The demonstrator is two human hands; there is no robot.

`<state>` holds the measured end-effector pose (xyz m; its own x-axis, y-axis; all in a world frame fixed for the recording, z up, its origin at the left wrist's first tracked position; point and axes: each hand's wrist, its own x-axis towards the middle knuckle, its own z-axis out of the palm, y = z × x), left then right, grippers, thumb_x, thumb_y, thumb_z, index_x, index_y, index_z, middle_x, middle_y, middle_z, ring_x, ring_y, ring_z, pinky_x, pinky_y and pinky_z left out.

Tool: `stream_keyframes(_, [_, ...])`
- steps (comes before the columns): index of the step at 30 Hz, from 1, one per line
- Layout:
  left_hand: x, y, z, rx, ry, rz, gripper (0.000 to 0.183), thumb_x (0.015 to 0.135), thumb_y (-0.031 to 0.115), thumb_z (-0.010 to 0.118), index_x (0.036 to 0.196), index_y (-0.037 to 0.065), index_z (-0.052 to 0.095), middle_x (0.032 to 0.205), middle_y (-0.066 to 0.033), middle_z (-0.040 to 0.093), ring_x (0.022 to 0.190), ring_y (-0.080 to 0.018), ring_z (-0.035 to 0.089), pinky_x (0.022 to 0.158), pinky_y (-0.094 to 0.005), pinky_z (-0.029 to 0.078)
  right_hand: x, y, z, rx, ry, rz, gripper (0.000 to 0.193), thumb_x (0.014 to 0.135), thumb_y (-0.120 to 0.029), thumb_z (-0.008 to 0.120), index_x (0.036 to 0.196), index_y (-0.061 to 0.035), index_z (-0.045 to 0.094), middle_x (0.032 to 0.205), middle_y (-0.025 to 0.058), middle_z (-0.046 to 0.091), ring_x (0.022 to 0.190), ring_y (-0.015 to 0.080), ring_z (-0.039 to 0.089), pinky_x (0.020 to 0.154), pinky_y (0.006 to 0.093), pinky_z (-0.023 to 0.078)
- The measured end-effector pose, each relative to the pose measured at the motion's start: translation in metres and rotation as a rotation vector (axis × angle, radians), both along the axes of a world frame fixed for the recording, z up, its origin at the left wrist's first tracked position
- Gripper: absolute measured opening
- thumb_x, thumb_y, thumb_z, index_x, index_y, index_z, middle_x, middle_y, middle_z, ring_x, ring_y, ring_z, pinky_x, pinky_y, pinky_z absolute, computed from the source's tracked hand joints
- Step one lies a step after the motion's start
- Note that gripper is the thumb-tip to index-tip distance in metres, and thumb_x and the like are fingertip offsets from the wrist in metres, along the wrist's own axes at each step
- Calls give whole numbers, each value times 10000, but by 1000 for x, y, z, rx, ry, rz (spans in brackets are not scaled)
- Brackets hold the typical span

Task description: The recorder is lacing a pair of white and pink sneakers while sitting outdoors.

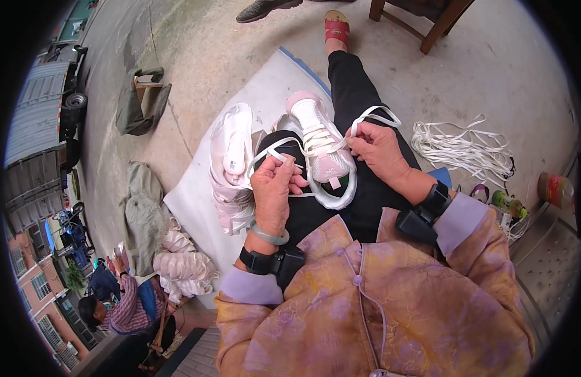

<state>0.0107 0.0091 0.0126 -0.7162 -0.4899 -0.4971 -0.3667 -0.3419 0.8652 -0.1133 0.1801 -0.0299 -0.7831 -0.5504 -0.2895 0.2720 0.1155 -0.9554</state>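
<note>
White lace (324, 150) is pinched between the fingers of the left hand (271, 191) and right hand (383, 152), seemingly for control; the pink-and-white shoe (331, 166) rests between them on black trousers (380, 193), presumably for steadiness. Left of it sit other shoes (234, 143); right, heaped laces (463, 149).

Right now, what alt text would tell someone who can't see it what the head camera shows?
A person's left hand and right hand pinch the white lace of a pink-and-white sneaker over their black trousers. More shoes lie on a white sheet to the left; a heap of loose white laces lies to the right.
</note>
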Motion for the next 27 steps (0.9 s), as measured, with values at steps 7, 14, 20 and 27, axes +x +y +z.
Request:
stream_keyframes(7, [3,-1,-6,26,-40,-24,119,878,97,582,933,-8,597,746,-67,621,567,-105,601,461,-188,460,-1,4,-6,29,12,73,70,858,-85,590,885,-24,612,725,-18,575,620,28,500,541,172,417])
stream_keyframes(14, [5,2,-7,-68,-107,-121,116,873,80,577,938,-14,594,751,-81,626,563,-103,600,462,-182,460,-5,0,-6,107,188,153,73,812,-86,608,815,-15,593,682,29,563,602,106,512,548,246,413])
stream_keyframes(20, [-2,4,-12,-36,-31,14,96,882,78,561,933,-3,568,755,-80,618,529,-92,575,429,-182,435,1,-12,-1,323,517,215,142,761,-158,614,766,-24,565,761,138,585,720,328,571,629,388,444])
stream_keyframes(27, [-10,4,-5,-42,-176,-70,128,885,109,556,819,-1,551,655,-50,579,462,-82,539,382,-180,397,6,-2,6,398,530,277,221,797,-189,653,875,-2,567,687,100,547,551,190,535,523,301,433])
